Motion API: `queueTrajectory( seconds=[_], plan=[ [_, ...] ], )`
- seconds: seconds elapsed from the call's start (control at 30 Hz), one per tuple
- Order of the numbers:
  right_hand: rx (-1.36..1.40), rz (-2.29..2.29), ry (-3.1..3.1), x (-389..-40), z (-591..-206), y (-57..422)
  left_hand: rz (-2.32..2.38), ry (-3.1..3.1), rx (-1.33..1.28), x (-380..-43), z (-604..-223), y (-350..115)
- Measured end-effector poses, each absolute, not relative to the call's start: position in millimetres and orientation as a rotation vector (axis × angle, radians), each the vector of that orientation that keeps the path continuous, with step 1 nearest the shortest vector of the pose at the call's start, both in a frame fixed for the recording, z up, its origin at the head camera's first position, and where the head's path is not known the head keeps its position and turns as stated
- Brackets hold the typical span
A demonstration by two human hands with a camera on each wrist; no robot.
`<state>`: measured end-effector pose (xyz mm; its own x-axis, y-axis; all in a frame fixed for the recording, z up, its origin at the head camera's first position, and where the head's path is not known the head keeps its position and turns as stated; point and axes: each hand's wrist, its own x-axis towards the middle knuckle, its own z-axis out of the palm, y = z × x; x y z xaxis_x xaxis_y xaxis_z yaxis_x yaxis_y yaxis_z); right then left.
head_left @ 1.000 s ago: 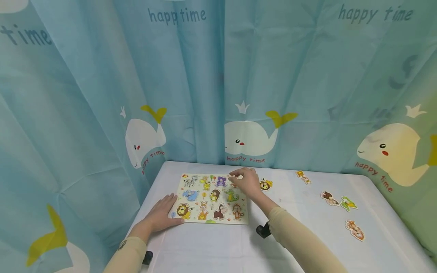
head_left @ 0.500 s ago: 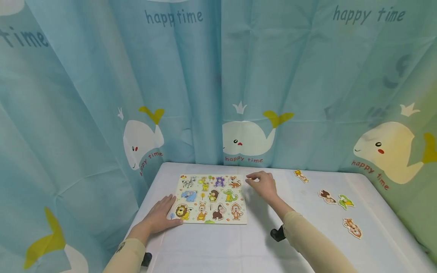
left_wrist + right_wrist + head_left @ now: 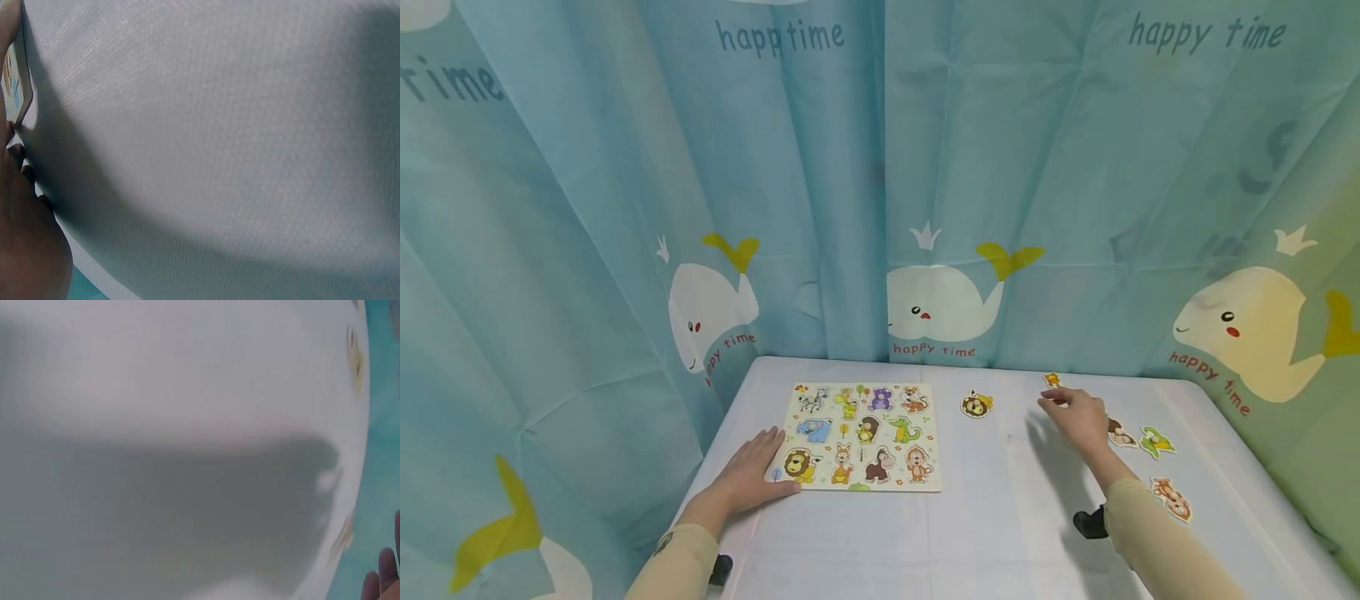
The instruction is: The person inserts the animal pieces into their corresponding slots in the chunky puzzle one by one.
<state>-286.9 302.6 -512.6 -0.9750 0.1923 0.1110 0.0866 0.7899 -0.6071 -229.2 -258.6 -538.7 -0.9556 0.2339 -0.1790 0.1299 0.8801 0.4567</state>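
Five loose animal cutouts lie on the white worktop, right of a pale animal board that lies flat at the left. The board shows eleven animals in three rows, with a lion at its near left corner. The left hand is spread and relaxed, grasping nothing; its fingers lie along the board's left edge and its thumb reaches the near left corner.

The right hand is raised over the far right part of the worktop, fingers loosely bent and released. Its fingertips are just beside an orange-yellow cutout by the far edge, partly hidden by the hand; whether they touch, I cannot tell. A lion cutout lies between that hand and the board. To the hand's right, a dark brown cutout is just beside a green cutout, and an orange-brown cutout lies nearer. A blue curtain printed with white whales hangs behind the far edge.
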Motion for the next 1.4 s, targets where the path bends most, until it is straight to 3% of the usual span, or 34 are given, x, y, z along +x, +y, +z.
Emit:
queueTrajectory(
  seconds=[0.23,0.6,0.9,1.4],
  plan=[
    [-0.447,0.903,-2.825,-268,-518,367,0.657,2.805,0.263,-228,-535,-258],
    [-0.758,1.015,-2.737,-236,-512,428,0.649,2.804,0.269,-230,-534,-257],
    [-0.866,1.0,-2.763,-223,-528,449,0.676,2.778,0.241,-231,-533,-256],
    [-0.827,0.969,-2.842,-232,-535,450,0.677,2.784,0.241,-231,-536,-257]
  ],
)
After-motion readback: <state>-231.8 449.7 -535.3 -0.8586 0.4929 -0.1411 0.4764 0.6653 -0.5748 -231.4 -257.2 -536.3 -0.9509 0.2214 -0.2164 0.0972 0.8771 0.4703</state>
